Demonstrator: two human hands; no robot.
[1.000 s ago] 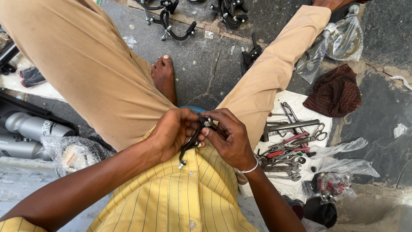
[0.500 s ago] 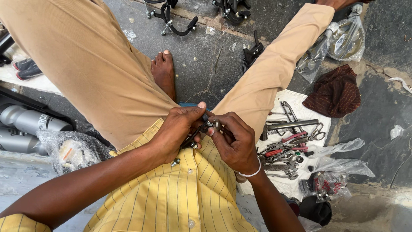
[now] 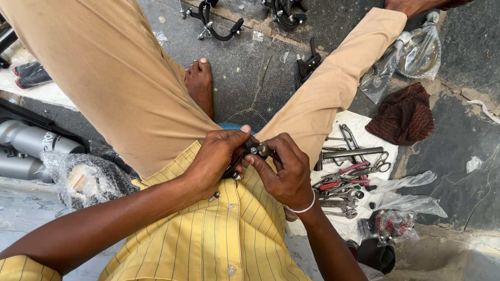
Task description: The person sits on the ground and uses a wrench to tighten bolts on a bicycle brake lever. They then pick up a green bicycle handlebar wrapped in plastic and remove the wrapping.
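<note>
Head view: clear bags beside tools.

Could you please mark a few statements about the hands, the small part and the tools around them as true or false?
1. Both hands hold one small black metal part over the lap. True: the left hand and the right hand meet on it.
2. The right wrist wears a white bangle. True.
3. The pile of hand tools lies on bare concrete on the person's left. False: it lies on a white cloth on the person's right.
4. The person wears shoes. False: the foot in view is bare.
5. A dark brown cloth lies on the ground beyond the tools. True.
</note>
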